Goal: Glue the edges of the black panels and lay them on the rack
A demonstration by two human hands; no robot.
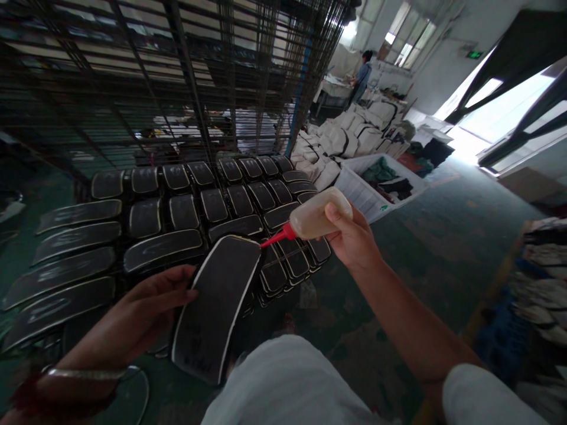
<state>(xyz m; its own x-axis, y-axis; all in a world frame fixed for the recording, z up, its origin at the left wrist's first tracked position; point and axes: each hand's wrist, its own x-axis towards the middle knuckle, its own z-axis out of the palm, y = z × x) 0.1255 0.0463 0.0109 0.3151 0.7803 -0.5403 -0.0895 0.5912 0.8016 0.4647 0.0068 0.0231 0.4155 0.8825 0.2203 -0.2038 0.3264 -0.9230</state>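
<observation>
Black and curved, the panel [217, 307] with a pale line along its edge is pinched at its left side by the left hand [155, 301], in front of many similar dark panels [166, 251] which lie in rows. The right hand [354, 236] is closed around a cloudy squeeze bottle [316, 215], and its red nozzle [278, 236] points to the upper right corner of the held panel; if the tip is touching there, I cannot tell.

Both hands [170, 298] [349, 233] raised, fingers bent, forearms angled inward
</observation>
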